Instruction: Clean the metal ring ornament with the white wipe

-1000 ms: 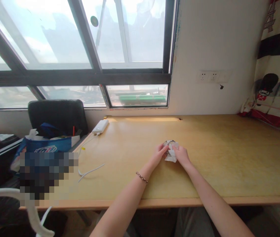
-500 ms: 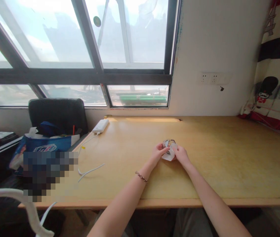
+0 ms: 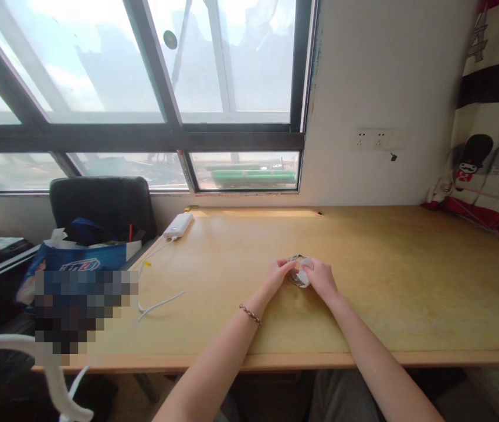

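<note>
A: Central item?
B: Bundle (image 3: 305, 279), one. Ring-shaped, grey and white, the white part thin and paper-like. Lies between both hands, touching each, over the table (image 3: 231, 316); contact with the tabletop cannot be told.
A: Hands?
B: Two. Left hand (image 3: 277, 273): fingers curled, thumb and fingertips pinching the bundle's left edge. Right hand (image 3: 322, 279): curled likewise, gripping its white right side.
A: Surroundings?
B: Bracelet (image 3: 250, 315), one, braided, left wrist. Table, one, smooth, yellowish, straight-edged. Box (image 3: 178, 225), one, white, plastic-looking, round-cornered. Chair (image 3: 99, 202), one, black-backed. Bag (image 3: 82, 258), one, blue, printed. Curtain (image 3: 491, 135), one, patterned cloth.
</note>
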A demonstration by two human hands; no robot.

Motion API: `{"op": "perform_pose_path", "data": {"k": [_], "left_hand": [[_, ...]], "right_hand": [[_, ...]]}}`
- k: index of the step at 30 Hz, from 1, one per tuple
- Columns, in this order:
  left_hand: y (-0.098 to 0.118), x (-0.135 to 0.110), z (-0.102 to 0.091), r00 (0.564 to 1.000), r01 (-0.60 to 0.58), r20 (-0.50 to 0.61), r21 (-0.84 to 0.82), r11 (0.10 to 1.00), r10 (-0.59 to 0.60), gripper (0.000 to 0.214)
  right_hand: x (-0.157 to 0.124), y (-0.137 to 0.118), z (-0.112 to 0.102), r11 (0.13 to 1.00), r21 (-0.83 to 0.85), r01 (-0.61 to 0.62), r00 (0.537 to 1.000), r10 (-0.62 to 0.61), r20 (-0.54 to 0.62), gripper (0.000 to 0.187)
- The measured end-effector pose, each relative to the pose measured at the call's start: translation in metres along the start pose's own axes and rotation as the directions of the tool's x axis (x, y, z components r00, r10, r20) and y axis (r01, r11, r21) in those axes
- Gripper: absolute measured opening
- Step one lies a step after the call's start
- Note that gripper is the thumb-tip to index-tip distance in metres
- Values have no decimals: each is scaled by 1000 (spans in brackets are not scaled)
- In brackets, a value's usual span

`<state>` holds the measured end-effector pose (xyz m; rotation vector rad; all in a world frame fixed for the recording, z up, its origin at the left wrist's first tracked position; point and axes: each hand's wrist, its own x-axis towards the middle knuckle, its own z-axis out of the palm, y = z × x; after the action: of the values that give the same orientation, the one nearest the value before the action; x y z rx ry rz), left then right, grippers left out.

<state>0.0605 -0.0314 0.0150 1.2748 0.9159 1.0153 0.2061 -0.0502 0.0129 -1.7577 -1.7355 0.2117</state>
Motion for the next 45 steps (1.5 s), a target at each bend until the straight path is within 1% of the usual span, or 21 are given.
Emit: {"op": "perform_pose_path", "data": {"k": [3,5,9,11,12,13,15,18,19,21,22,23,25,26,27,29,31,33,37,41,45], "left_hand": [[0,0,0,1000,-10,4,0,1000,10,37],[0,0,1,999,-44,19,-12,999,44,39],[-2,1,5,987,-126,88,-60,990,131,39],[-2,1,7,977,-146,143,-94,985,158,39],[-3,1,8,972,-144,172,-116,983,163,42],[-3,1,9,966,-137,199,-141,980,164,46],[-4,2,11,960,-121,227,-187,975,163,53],[-7,5,11,970,-120,178,-235,965,164,59],[-8,6,11,974,-123,155,-236,964,162,60],[-10,8,9,981,-120,123,-211,970,148,58],[-11,9,8,984,-113,113,-186,976,135,54],[-12,10,7,987,-101,105,-161,982,119,49],[-15,11,6,993,-72,79,-131,989,83,38],[-17,12,5,995,-61,66,-131,990,70,35],[-18,12,5,996,-55,59,-138,989,64,32],[-19,12,6,996,-67,55,-155,986,77,27],[-20,12,7,993,-88,61,-152,984,98,26],[-20,11,7,993,-90,61,-127,988,98,28],[-20,12,4,997,-58,47,-58,997,61,37],[-18,12,1,997,-37,61,-21,999,38,48],[-17,11,2,997,-20,77,-16,1000,21,54]], "right_hand": [[-1,-1,-3,999,-11,50,999,-50,-21,20],[0,-1,-3,999,-1,38,999,-38,-36,20],[3,2,-2,995,37,-97,989,100,-106,23],[5,4,-1,979,97,-177,976,187,-109,23],[5,4,1,966,145,-216,969,230,-87,24],[6,5,2,941,221,-258,962,272,-35,24],[5,5,6,855,394,-337,941,317,117,24],[2,4,14,688,587,-427,901,264,345,23],[0,3,15,644,624,-444,890,233,392,22],[-1,2,18,594,659,-461,878,195,438,22],[-2,1,18,607,649,-458,879,199,434,22],[-2,1,17,656,612,-442,887,219,406,23],[0,1,15,797,470,-379,917,257,304,25],[0,1,13,864,380,-331,937,254,239,26],[1,0,11,916,294,-273,958,230,174,27],[1,-2,8,976,152,-154,987,146,64,27],[0,-3,4,996,52,-71,997,71,-6,25],[-2,-4,2,1000,-8,-24,999,24,-42,24],[-6,-5,1,998,-30,48,994,-51,-95,25],[-3,-4,3,998,-8,60,995,-60,-81,27],[2,-2,4,1000,19,18,998,-17,-57,31]]}}
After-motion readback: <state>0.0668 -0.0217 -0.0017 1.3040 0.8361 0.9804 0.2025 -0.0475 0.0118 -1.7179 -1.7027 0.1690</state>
